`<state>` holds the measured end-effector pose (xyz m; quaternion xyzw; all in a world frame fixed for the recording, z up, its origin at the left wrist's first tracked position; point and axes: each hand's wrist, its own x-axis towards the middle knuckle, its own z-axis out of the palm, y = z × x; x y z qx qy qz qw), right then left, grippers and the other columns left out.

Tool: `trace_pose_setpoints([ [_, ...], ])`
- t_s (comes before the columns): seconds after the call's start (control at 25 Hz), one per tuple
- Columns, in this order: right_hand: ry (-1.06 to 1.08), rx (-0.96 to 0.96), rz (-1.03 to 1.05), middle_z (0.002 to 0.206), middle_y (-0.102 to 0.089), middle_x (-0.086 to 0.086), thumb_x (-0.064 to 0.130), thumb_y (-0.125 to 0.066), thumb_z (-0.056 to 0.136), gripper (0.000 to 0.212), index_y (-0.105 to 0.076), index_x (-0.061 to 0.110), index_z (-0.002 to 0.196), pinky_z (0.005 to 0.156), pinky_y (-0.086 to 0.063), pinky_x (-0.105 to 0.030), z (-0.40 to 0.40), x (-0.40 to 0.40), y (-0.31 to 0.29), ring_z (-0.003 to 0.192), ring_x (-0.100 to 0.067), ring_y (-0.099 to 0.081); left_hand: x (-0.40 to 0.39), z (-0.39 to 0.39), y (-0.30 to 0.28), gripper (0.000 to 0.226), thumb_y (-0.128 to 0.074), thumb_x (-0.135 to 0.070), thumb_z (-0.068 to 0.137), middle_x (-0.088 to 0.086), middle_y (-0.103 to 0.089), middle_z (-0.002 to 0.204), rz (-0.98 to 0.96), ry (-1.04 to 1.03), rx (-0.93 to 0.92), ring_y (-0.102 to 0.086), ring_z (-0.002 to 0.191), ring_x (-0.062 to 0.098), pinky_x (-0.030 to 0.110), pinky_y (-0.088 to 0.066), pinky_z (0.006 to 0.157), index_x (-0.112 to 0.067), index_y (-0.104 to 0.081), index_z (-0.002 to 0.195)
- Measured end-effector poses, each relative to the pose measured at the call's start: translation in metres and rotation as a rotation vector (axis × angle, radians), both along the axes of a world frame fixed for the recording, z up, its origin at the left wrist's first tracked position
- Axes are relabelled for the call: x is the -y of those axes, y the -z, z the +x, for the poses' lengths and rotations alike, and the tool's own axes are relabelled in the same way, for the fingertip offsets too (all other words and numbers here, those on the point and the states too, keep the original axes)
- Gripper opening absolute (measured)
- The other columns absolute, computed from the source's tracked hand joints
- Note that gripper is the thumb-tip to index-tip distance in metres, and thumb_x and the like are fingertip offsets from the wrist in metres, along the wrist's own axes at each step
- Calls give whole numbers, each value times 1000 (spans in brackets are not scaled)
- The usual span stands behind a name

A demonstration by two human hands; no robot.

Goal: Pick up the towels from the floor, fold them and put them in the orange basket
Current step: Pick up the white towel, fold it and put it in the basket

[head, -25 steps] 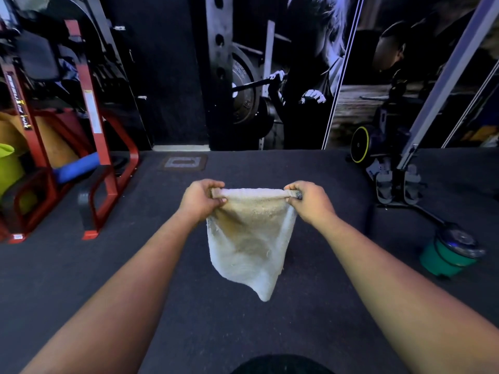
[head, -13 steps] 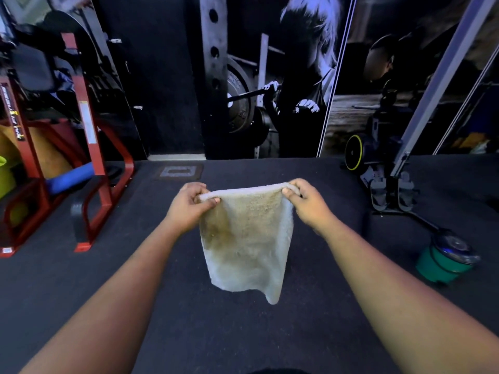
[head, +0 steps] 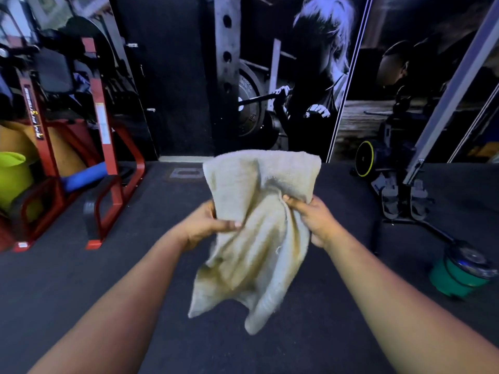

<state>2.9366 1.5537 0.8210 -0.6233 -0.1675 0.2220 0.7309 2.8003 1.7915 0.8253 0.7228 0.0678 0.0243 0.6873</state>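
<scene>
Flipping upward now: towel (head: pixel 259 211) top stands above both hands instead of hanging flat. Left hand (head: pixel 205 225) and right hand (head: pixel 313 220) pinch its middle; fold likely underway.

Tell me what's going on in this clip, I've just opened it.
A person stands on a dark gym floor folding a cream terry towel in mid-air. The left hand pinches the cloth at its left edge and the right hand grips the right side, with the upper part standing up above both hands and the rest hanging in loose folds. The fold is not finished. No orange basket is in view; a green tub with a dark lid sits to the right.
</scene>
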Motion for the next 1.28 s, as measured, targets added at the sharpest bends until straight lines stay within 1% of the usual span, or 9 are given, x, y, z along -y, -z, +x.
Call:
trace_pose_setpoints([
  [0.12,42,-105,104,107,-75,-19,21,-73,89,32,-70,5,116,87,-60,-45,7,4,-8,100,-36,-70,11,0,1,36,-76,-14,85,15,-75,113,-146,-109,-1,-69,107,34,44,-58,93,-3,-69,119],
  [0.24,-126,-124,137,115,-73,-17,34,-82,75,63,-62,8,129,85,-61,-44,2,21,4,101,-29,-71,1,19,-16,38,-61,-19,95,19,-73,116,-436,-364,36,-70,106,35,45,-59,90,1,-64,127],
  [0.32,-245,-47,-21,103,-76,-13,17,-78,82,42,-65,4,120,74,-60,-31,-10,21,11,90,-23,-73,-9,17,-14,43,-59,-28,97,21,-70,124,-539,-352,57,-69,112,34,47,-56,96,0,-63,129],
  [0.52,29,-28,-191,102,-76,-11,5,-56,96,26,-69,5,119,80,-54,-33,-4,2,31,98,-27,-68,-28,-10,40,75,-98,-41,56,19,-74,112,-193,-232,-74,-67,112,41,35,-59,76,-3,-71,114],
  [0.68,120,11,-273,117,-73,-6,11,-59,97,30,-60,18,126,94,-56,-41,-1,-12,47,110,-24,-69,-44,7,43,35,-78,-30,88,17,-76,106,-280,-408,-105,-73,102,33,42,-61,81,-5,-70,111],
  [0.84,237,25,-296,125,-61,-11,21,-62,101,41,-46,29,138,103,-50,-39,-8,-28,55,116,-21,-61,-52,1,76,56,-75,-37,91,16,-75,108,-188,-459,-329,-73,87,24,35,-58,67,2,-60,129],
  [1.0,32,13,-200,126,-59,4,13,-69,96,58,-43,30,146,105,-50,-33,-18,-25,60,120,-13,-62,-61,2,78,86,-81,-11,85,11,-55,137,-365,-434,-144,-68,106,23,36,-61,76,-18,-29,153],
  [1.08,-33,211,-373,126,-64,6,6,-78,86,58,-56,27,136,105,-52,-36,-21,-28,69,119,-16,-63,-72,-2,86,90,-84,-3,80,9,-55,137,-245,-351,-76,-67,116,27,43,-59,93,-26,-35,152],
  [1.28,101,435,-576,108,-73,12,14,-76,88,24,-74,23,110,95,-56,-37,-16,-43,79,102,-7,-68,-93,3,82,44,-79,-14,88,-7,-68,119,378,-245,-23,-64,117,17,39,-49,108,-22,-65,128],
])
